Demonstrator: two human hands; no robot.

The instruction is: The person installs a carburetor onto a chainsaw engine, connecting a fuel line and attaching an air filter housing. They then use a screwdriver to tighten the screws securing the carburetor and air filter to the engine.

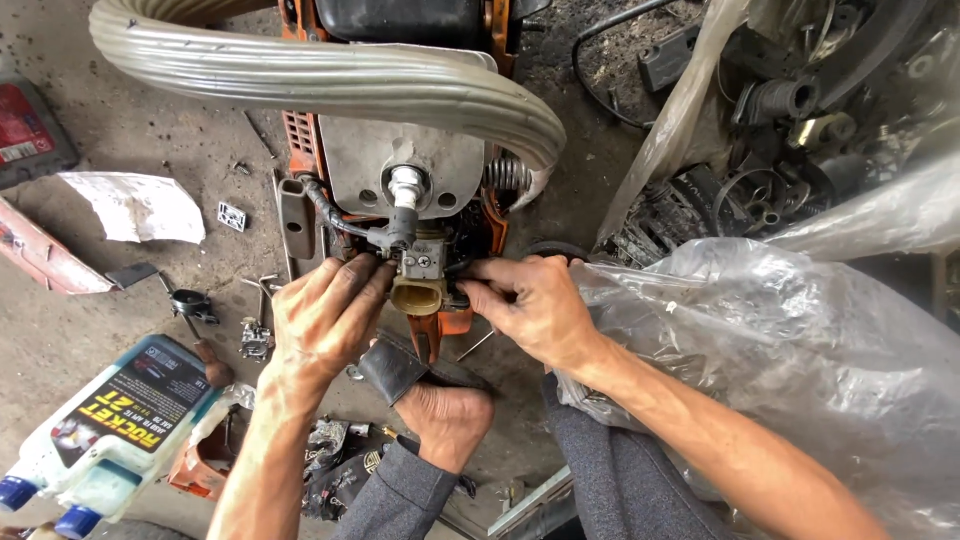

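Both arms reach forward and are bare. The left hand has its back up and its fingers curled in, tips pressed close together. The right hand comes in from the other side, with its thumb and fingers pinched tight.

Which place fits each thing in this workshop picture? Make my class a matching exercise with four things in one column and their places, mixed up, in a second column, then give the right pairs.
Things:
1. Oil bottle
2. Clear plastic bag
3. Curved grey handlebar
4. Small beige engine part

Places:
A. Between the left hand and the right hand
B. Lying on the floor at the lower left
C. Arching across the top of the orange machine
D. Beside the right forearm, at the right

Pairs: 1-B, 2-D, 3-C, 4-A
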